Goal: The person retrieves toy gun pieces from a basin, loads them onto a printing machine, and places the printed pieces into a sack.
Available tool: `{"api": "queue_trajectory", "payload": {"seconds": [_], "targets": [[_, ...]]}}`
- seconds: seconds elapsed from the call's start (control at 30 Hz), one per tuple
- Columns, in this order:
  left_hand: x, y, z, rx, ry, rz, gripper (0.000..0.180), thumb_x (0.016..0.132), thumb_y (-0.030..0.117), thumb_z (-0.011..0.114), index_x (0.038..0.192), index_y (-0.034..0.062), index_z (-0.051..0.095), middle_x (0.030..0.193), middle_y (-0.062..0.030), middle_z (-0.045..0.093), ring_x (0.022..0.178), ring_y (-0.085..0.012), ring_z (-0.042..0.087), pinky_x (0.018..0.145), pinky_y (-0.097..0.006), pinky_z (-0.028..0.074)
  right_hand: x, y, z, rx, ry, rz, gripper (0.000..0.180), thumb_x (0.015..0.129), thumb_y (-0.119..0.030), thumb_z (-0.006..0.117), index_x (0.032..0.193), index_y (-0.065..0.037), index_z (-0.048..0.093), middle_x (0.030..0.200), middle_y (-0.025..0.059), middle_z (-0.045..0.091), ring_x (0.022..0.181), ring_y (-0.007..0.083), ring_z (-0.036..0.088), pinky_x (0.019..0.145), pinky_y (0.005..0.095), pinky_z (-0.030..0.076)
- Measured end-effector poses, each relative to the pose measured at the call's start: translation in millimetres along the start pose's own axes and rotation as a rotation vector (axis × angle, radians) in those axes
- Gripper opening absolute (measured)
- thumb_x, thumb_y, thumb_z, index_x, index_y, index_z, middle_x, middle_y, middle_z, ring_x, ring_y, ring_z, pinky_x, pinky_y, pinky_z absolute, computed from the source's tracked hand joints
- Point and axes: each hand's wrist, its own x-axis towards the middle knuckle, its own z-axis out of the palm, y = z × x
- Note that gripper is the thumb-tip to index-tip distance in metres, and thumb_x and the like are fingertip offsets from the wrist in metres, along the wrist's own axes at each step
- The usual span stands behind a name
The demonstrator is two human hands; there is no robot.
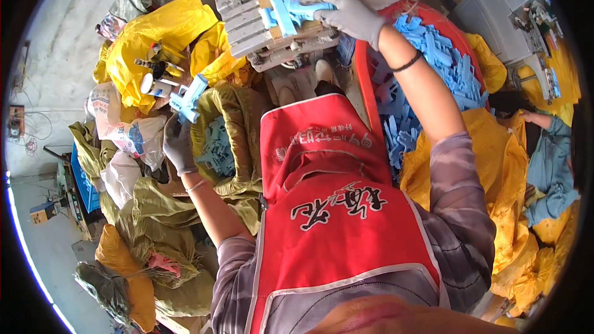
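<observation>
Surroundings: pale wall (62,68) stood at left.
Yellow sacking (164,31) lay nearby; lower, an orange sack (133,269) lay beside a dark plastic bag (102,291).

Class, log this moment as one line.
left hand: holding blue toy pistol | right hand: gripping second toy pistol at grey machine bed

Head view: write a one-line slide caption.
Gloved left hand holds a light-blue pistol-shaped piece beside an open olive sack; right hand grips another at the grey metal platform.
</observation>
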Motion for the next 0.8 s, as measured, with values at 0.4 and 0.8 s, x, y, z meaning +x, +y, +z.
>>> {"api": "queue_trajectory", "payload": {"seconds": [0.4, 0.8], "targets": [[-24.4, -75.8, 0.8, 0.023, -0.075, -0.119, 0.035, 0.091, 0.017, 0.057, 0.120, -0.0019, 0.053, 0.115, -0.0089, 0.060, 0.099, -0.0158, 0.057, 0.088, -0.028, 0.044, -126.1, 177.0, -47.6, -0.808, -0.195, 0.356, 0.033, 0.083, -0.032, 0.045, 0.092, -0.004, 0.060, 0.086, 0.0178, 0.063, 0.080, 0.0334, 0.061, 0.072, 0.0439, 0.048], [-22.0, 1.1, 56.4, 0.259, -0.252, 0.049, 0.026, 0.089, 0.018, 0.056, 0.110, 0.0030, 0.063, 0.104, -0.0077, 0.066, 0.093, -0.0161, 0.062, 0.082, -0.029, 0.048, -194.2, 257.5, 56.2, -1.154, -0.647, 0.906, 0.029, 0.080, -0.016, 0.053, 0.104, -0.008, 0.067, 0.116, 0.0156, 0.061, 0.108, 0.0295, 0.058, 0.085, 0.0436, 0.049]]}}
